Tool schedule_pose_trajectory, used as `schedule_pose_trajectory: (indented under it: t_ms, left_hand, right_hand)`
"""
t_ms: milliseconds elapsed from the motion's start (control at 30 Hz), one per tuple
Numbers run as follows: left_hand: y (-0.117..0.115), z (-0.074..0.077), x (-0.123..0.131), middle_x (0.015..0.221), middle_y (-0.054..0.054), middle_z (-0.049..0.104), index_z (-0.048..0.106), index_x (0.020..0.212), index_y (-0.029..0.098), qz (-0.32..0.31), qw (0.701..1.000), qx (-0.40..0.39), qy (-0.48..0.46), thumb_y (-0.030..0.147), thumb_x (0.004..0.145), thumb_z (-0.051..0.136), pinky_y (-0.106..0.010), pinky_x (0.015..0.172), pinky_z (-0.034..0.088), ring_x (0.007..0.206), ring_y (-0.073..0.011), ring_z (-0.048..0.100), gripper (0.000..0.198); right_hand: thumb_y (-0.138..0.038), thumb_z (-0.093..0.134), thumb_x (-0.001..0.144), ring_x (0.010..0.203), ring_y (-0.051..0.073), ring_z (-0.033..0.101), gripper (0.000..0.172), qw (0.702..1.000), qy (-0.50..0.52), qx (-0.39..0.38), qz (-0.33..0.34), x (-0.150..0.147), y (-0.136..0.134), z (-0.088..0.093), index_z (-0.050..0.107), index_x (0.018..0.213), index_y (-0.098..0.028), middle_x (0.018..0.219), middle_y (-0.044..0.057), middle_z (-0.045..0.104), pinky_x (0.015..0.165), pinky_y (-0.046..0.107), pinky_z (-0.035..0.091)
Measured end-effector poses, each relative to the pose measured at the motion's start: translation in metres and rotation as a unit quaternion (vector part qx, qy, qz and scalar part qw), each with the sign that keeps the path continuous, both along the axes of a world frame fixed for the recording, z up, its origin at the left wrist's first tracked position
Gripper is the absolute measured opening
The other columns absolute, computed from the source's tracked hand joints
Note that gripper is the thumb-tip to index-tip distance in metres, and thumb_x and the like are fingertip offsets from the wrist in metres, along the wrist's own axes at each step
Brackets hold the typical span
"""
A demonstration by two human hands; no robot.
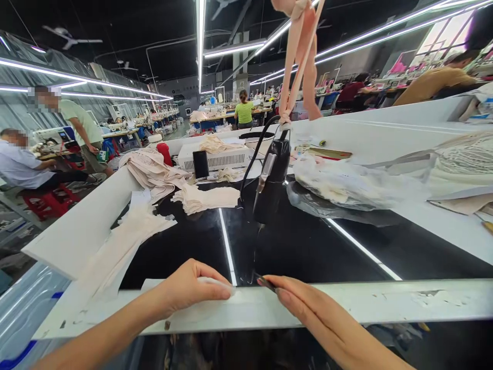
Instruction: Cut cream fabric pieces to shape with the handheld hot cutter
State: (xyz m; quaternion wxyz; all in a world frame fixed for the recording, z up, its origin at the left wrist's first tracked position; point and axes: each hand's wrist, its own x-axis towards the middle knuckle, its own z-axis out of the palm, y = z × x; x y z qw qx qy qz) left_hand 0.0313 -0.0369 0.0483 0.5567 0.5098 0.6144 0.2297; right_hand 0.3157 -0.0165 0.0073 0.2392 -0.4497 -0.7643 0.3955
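Note:
At the near edge of the table, my left hand (194, 288) pinches a thin whitish piece of fabric (217, 282) between thumb and fingers. To its right, my right hand (304, 300) is closed on a small dark pointed tool (266, 283) that looks like tweezers; its far end is hidden in the fingers. Between and beyond the hands hangs a black corded handheld tool (272, 177), tied up by pink fabric strips (296, 61). Its thin tip points down, close to the end of the tweezers; whether they touch I cannot tell.
Stacked cream fabric pieces (208, 198) and a longer cream pile (127, 236) lie on the left. A white box (223, 155) with a phone (201, 164) leaning on it stands behind. Plastic-wrapped material (342, 180) lies right. White boards (77, 226) edge the table. Several people work beyond.

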Motion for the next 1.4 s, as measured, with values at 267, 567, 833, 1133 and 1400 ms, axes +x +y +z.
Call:
schedule_pose_trajectory:
  t_ms: [267,567,833,1133,1400]
  left_hand:
    - [-0.006,0.001,-0.002,0.086,-0.003,0.08,0.088,0.096,0.02,-0.03,0.999,-0.009,-0.032,0.047,0.068,0.082,-0.029,0.077,0.044,0.08,-0.0195,0.063,0.039]
    - [-0.008,0.003,0.003,0.064,0.002,0.064,0.087,0.088,0.016,-0.048,0.997,-0.017,-0.05,0.044,0.069,0.081,-0.025,0.063,0.035,0.064,-0.013,0.046,0.035]
    - [-0.01,0.003,0.004,0.062,0.002,0.057,0.087,0.088,0.014,-0.046,0.998,-0.01,-0.047,0.043,0.068,0.079,-0.027,0.063,0.031,0.066,-0.0132,0.04,0.036]
    - [-0.012,0.0,0.004,0.067,0.0,0.06,0.087,0.085,0.016,-0.044,0.999,0.004,-0.024,0.045,0.069,0.077,-0.028,0.069,0.034,0.071,-0.0165,0.045,0.035]
    - [-0.013,0.0,0.005,0.067,0.0,0.062,0.087,0.087,0.016,-0.042,0.999,-0.004,-0.023,0.042,0.07,0.074,-0.028,0.065,0.032,0.069,-0.0157,0.045,0.034]
  right_hand:
    - [-0.06,0.04,0.106,0.114,0.03,0.075,0.053,0.995,0.033,-0.044,0.089,-0.029,-0.011,0.02,0.073,0.134,-0.029,0.127,0.008,0.079,0.101,0.042,0.06]
    - [-0.056,0.036,0.108,0.112,0.027,0.075,0.05,0.989,0.041,-0.039,0.137,-0.034,-0.016,0.023,0.072,0.134,-0.032,0.126,0.005,0.079,0.098,0.036,0.06]
    - [-0.057,0.038,0.108,0.112,0.028,0.074,0.048,0.989,0.051,-0.01,0.135,-0.039,-0.015,0.016,0.073,0.13,-0.033,0.117,0.005,0.08,0.096,0.035,0.061]
    - [-0.055,0.039,0.108,0.099,0.026,0.074,0.045,0.991,0.047,-0.012,0.123,-0.042,-0.017,0.014,0.076,0.112,-0.029,0.103,0.004,0.079,0.092,0.035,0.059]
    - [-0.054,0.041,0.108,0.103,0.025,0.073,0.042,0.992,0.048,-0.018,0.115,-0.042,-0.016,0.005,0.074,0.114,-0.03,0.108,0.004,0.079,0.094,0.034,0.057]
